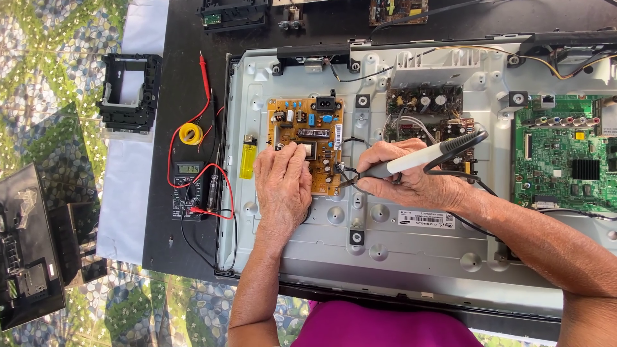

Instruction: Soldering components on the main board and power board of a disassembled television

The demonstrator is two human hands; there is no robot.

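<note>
Two hands over opened panel back (385,250). Left hand (283,186) lay flat, fingers loosely spread, pressing tan board (307,138) at lower right part, gripping nothing. Right hand (411,177) closed around iron (411,162), long axis running right to left, slightly downward, tip at board's right edge, just beside left hand's fingers. Farther left: yellow lighter (247,160), multimeter (188,189) with red leads, solder reel (191,133). Farther right: green board (559,154).
</note>
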